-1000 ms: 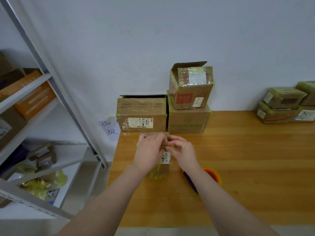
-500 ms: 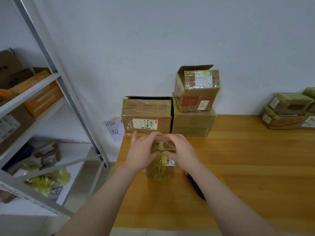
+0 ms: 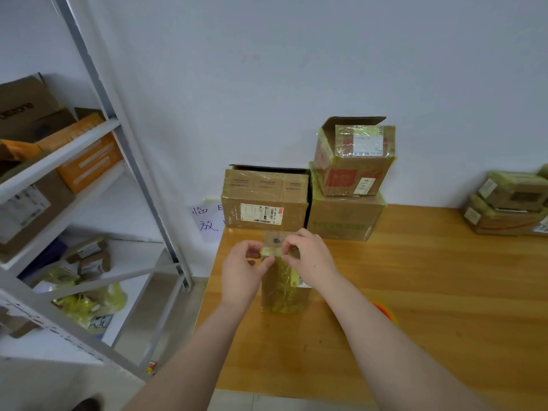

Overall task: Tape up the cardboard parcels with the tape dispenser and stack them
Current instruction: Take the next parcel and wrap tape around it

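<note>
On the tabletop [image 3: 430,292], near its left edge, our small parcel [image 3: 278,292] stands upright, wrapped in yellowish tape. We pinch its top end from both sides, left hand [image 3: 241,272] and right hand [image 3: 311,259], fingers curled onto it. Larger boxes [image 3: 264,200] sit just behind, against the wall.

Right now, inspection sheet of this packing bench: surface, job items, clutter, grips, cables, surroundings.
Surface: wooden table, set against a white wall.
Job's things: small parcel stands on end near the table's left edge, wrapped in yellowish tape. At the wall, open-flap box sits on green-print box, with wide box beside them.
Clutter: orange rim shows behind the right forearm; cannot tell what it is.
Grips: left hand and right hand both pinch the small parcel's top end.
Cables: nothing seen.
Surroundings: shelf rack with cartons on the left; paper note on the wall; taped parcels stacked far right.
</note>
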